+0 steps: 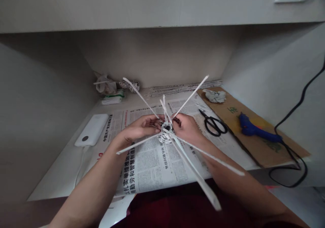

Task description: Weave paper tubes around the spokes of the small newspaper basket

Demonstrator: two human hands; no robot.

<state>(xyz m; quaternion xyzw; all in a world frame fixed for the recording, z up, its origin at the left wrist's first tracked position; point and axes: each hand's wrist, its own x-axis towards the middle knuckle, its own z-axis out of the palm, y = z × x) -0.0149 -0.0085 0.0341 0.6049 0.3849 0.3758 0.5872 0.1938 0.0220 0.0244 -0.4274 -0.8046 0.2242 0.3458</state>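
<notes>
Between my two hands is a small woven piece of rolled paper (pixel 165 138) with a round dark opening on top. Several long paper sticks fan out from its rim toward the back, the sides and my body. My left hand (pixel 143 128) is closed on the left side of the piece, thumb and fingers at its rim. On the opposite side my right hand (pixel 186 126) grips the rim with bent fingers, partly hidden by the hand's back. Spread newspaper (pixel 149 167) lies beneath the piece.
Black scissors (pixel 214 124) lie right of my right hand. A blue glue gun (pixel 256 130) with a black cord rests on cardboard (pixel 243 109) beside crumpled paper (pixel 215 96). A white power bank (pixel 92 130) sits left. Paper sticks (pixel 182 88) and a woven ball (pixel 130 85) lie behind.
</notes>
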